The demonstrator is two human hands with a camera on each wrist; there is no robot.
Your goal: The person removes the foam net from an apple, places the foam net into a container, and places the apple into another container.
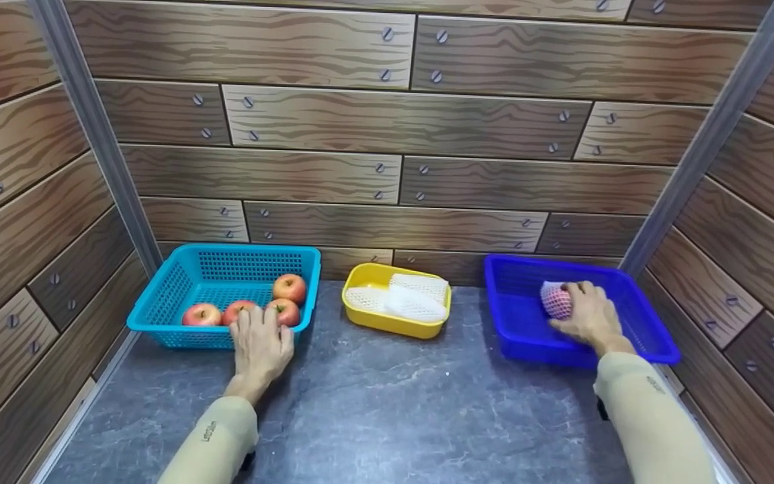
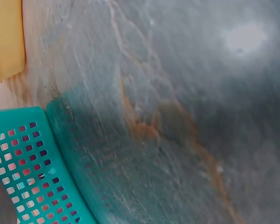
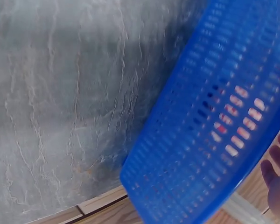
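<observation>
Over the near rim of the teal basket [image 1: 179, 327] reaches my left hand [image 1: 263, 346], its fingertips touching or just above the red apples [image 1: 238, 310] at the front. Several apples lie in that basket. At the right, my right hand [image 1: 588, 316] curves its thumb and fingers about the right side of an apple in a pinkish-white foam net [image 1: 554, 300], inside the blue basket [image 1: 504, 323]. The right wrist view shows pink patches of it through the blue basket wall [image 3: 172, 154]; a few right fingers [image 3: 269, 173] appear beyond the rim.
Between the baskets stands a small yellow tray [image 1: 387, 324] with white foam nets [image 1: 417, 302] inside. Wood-patterned panels [image 1: 320, 121] close off the back and both sides. Dark grey marbled tabletop [image 1: 394, 403] lies in front of the containers.
</observation>
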